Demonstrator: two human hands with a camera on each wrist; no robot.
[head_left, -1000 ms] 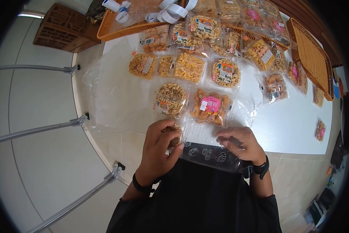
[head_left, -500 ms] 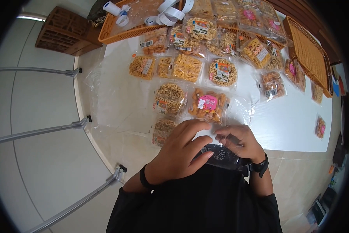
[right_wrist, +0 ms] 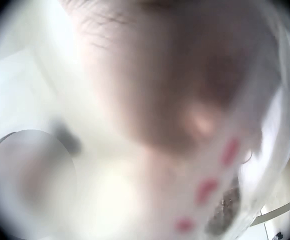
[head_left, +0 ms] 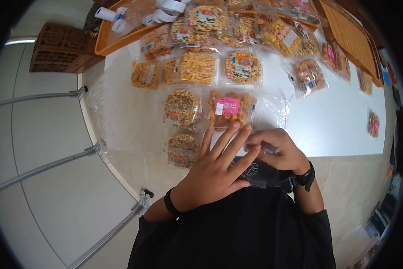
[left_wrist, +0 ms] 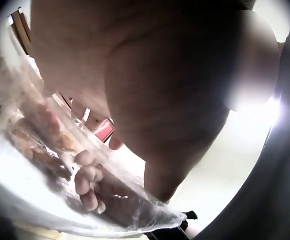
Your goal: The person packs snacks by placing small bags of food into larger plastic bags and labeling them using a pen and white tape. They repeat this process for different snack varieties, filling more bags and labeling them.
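Observation:
In the head view my left hand [head_left: 215, 172] is spread flat with straight fingers over the lower part of a clear plastic bag, its fingertips at the lower edge of a pink-labelled snack pack [head_left: 230, 107]. My right hand [head_left: 277, 150] pinches the bag's near edge beside a dark printed band [head_left: 251, 169]. Left of them lie two round nut packs, one [head_left: 182, 106] above the other [head_left: 182, 150]. The left wrist view shows clear film [left_wrist: 135, 212] around curled fingers [left_wrist: 89, 182]. Blurred skin and film with red marks fill much of the right wrist view.
Several snack packs, such as a nut pack [head_left: 243, 67] and a yellow stick pack [head_left: 197, 67], lie farther back on the white table [head_left: 340, 125]. Wicker trays [head_left: 354, 40] stand behind, one with paper rolls [head_left: 173, 6]. A carved wooden box [head_left: 58, 47] is at the left.
My left hand has let go of the lower nut pack, moved right and spread over the bag. My right hand stays at the bag's edge. The head view has shifted.

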